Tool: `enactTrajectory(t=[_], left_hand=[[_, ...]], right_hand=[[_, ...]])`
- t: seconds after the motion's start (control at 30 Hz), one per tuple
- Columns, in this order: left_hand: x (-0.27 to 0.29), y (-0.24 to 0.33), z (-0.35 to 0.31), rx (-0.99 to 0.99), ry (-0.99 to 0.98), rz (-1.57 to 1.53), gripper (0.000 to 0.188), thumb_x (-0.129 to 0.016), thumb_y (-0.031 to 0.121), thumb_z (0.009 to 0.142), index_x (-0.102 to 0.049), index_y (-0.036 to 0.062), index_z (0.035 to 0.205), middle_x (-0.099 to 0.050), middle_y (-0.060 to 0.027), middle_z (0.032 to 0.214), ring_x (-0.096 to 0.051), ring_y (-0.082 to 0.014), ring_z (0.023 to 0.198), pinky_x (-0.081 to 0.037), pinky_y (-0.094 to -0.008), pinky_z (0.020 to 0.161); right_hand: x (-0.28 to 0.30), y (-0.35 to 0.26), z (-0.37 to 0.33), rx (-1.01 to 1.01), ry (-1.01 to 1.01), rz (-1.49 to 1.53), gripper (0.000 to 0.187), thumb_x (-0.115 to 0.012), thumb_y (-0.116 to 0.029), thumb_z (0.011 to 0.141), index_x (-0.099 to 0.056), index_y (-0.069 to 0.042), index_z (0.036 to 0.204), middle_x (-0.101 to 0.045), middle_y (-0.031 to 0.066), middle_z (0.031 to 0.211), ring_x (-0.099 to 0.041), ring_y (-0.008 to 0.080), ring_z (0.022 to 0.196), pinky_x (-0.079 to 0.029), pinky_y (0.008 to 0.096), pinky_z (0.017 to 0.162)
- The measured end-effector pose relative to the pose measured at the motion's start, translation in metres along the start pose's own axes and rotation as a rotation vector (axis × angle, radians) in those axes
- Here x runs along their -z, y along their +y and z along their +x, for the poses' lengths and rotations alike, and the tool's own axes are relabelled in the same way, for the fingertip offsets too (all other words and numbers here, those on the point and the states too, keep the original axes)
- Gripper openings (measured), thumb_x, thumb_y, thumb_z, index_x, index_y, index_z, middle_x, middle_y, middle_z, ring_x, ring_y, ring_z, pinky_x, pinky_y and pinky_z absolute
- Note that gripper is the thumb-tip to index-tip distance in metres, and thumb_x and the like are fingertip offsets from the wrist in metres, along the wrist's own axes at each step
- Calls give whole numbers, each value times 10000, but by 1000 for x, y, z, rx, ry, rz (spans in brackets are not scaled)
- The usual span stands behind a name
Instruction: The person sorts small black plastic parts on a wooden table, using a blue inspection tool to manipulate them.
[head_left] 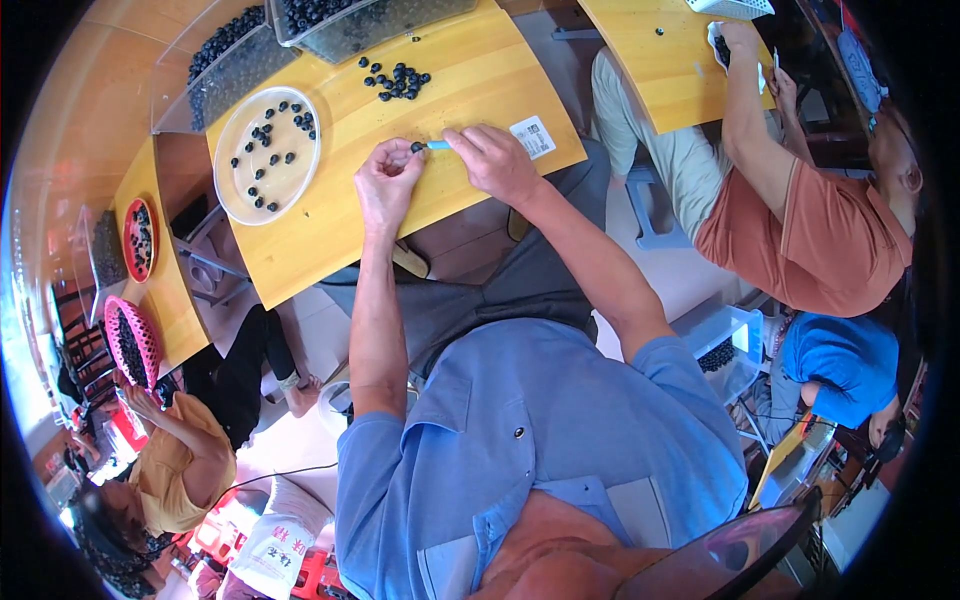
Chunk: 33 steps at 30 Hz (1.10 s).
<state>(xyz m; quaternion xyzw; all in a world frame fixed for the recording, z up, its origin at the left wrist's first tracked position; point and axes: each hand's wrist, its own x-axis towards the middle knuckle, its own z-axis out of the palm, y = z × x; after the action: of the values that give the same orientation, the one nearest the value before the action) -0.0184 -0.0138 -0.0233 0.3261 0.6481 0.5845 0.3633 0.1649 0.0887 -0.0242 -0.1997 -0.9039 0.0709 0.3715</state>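
My left hand (388,182) pinches a small dark round ball (417,147) that looks like a berry or nut, above the near part of the yellow wooden table (450,115). My right hand (497,163) is closed around a thin tool with a light blue handle (438,145). The tool's tip meets the ball or lies right beside it. A pale round plate (232,190) with several scattered dark balls stands left of my hands. Farther back on the wood lies a loose pile of dark balls (400,82).
Clear plastic tubs (375,22) of dark balls stand at the table's far edge. A white printed card (532,138) lies right of my right hand. Co-workers sit left and right at other tables. A pink basket (150,345) and red dish (128,235) are at left.
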Motion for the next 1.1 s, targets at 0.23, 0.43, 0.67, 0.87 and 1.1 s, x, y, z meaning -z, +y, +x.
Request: enactTrajectory(t=[0.23, 0.43, 0.67, 0.87, 1.1], left_hand=[[5, 2, -4, 4, -67, -155, 162, -752, -28, 963, -705, -13, 1117, -759, -48, 956, -737, -123, 868, -572, -250, 797], [10, 11, -8, -54, 5, -49, 180, -780, -4, 954, -728, -13, 1126, -753, -26, 956, -705, -93, 879, -547, -234, 800], [114, 47, 29, -282, 458, 378, 188, -801, 125, 949, -778, 14, 1099, -773, -25, 874, -691, -80, 784, -559, -258, 758], [111, 71, 48, -627, 479, 1132, 278, -798, 104, 892, -752, 17, 1152, -734, -179, 1103, -706, -365, 1049, -572, -442, 875], [25, 42, 79, -713, -2, 1051, 200, -736, 115, 947, -772, 87, 1141, -743, -106, 1091, -701, -314, 1084, -547, -441, 957]], right_hand=[[-6, 4, 1, -128, -22, -68, 288, -660, -48, 862, -695, -11, 1146, -639, 84, 859, -690, 263, 822, -587, 401, 748], [-4, 1, 2, -107, -8, -77, 295, -665, -49, 863, -701, -3, 1153, -647, 91, 876, -698, 263, 844, -590, 402, 743], [-1, 0, 2, -151, -42, -33, 313, -676, 15, 860, -715, 21, 1171, -678, 133, 931, -711, 309, 876, -592, 423, 760], [-3, 3, 1, -136, -20, -46, 304, -653, -34, 858, -712, -1, 1155, -643, 99, 889, -696, 282, 853, -589, 420, 738], [-6, 4, 2, -106, 26, -52, 301, -652, -42, 854, -708, -8, 1149, -639, 99, 891, -698, 281, 858, -588, 422, 734]])
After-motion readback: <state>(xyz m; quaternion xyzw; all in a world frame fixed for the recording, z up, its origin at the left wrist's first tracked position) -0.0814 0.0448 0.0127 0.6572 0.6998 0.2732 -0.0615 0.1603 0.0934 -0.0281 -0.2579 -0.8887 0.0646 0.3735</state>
